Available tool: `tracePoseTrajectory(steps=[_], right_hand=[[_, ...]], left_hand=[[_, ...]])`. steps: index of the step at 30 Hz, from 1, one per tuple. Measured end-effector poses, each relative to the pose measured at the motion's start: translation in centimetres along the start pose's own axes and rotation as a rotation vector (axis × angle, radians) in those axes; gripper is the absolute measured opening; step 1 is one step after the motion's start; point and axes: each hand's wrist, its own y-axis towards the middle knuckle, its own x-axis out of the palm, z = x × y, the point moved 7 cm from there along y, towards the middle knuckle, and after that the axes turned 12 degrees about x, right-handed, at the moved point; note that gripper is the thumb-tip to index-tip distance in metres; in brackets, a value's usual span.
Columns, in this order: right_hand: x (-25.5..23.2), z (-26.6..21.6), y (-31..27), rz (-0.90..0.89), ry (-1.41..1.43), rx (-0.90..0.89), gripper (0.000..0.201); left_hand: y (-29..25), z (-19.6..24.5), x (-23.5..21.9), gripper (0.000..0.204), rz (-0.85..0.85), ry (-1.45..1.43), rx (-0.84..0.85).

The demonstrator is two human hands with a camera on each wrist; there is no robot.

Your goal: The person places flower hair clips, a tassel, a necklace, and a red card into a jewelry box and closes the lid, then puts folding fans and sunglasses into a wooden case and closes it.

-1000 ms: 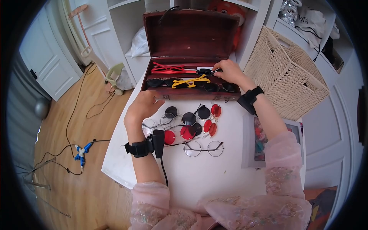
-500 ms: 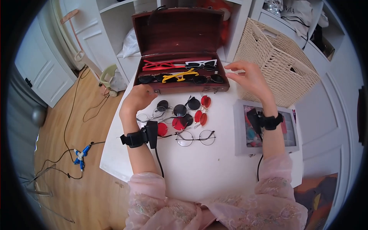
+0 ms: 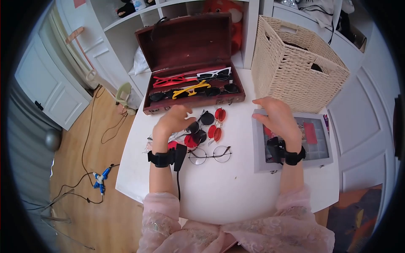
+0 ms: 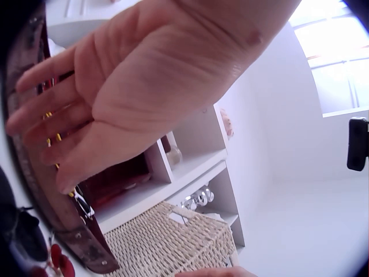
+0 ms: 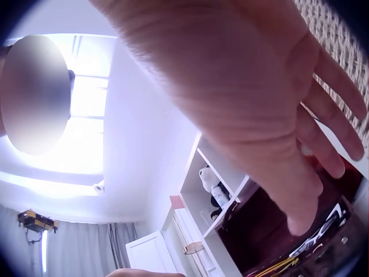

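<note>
The left hand (image 3: pixel 172 122) hovers over the round glasses on the table, its fingers loosely extended and holding nothing. Under and beside it lie dark round sunglasses (image 3: pixel 207 118), red-lensed glasses (image 3: pixel 214 133) and clear round glasses (image 3: pixel 222 154). The right hand (image 3: pixel 279 118), empty with relaxed fingers, is above the grey display case (image 3: pixel 328 159). Behind, the open dark red box (image 3: pixel 147 106) holds red glasses (image 3: pixel 168 80), white-framed glasses (image 3: pixel 219 72), yellow glasses (image 3: pixel 192 89) and dark sunglasses. The left wrist view shows the left palm (image 4: pixel 138 75) with spread fingers.
A woven basket (image 3: pixel 291 71) stands at the back right, close to the display case. White shelves (image 3: pixel 122 46) rise behind the box. The white table's (image 3: pixel 219 189) front part lies before the person. Cables and a blue-white power strip (image 3: pixel 100 181) lie on the floor at left.
The right hand has left the white-framed glasses in the box and moved right and toward the person. The left hand has moved from the box's front edge to above the loose glasses.
</note>
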Motion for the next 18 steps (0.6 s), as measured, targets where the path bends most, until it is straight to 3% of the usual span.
tracePoseTrajectory(steps=[6,8,12,16,18], right_hand=[[0.0,-0.2,0.1,-0.012,0.026,-0.013,0.033],[0.4,0.2,0.0,-0.046,0.006,0.017,0.034],[1.8,0.8,-0.1,-0.222,-0.038,0.099,0.037],[1.9,0.7,-0.2,-0.249,0.003,0.062,0.043],[1.8,0.6,-0.3,-0.181,0.024,-0.004,0.044]], left_hand=[[1.0,2.8,1.6,0.028,-0.081,-0.037,0.118],[0.7,2.7,0.1,0.023,0.035,-0.061,0.167],[0.1,2.5,-2.8,0.018,0.014,0.029,0.112],[-2.2,1.9,-4.3,0.015,0.023,0.103,0.066],[-3.5,-0.4,-3.3,0.014,-0.091,0.200,0.014]])
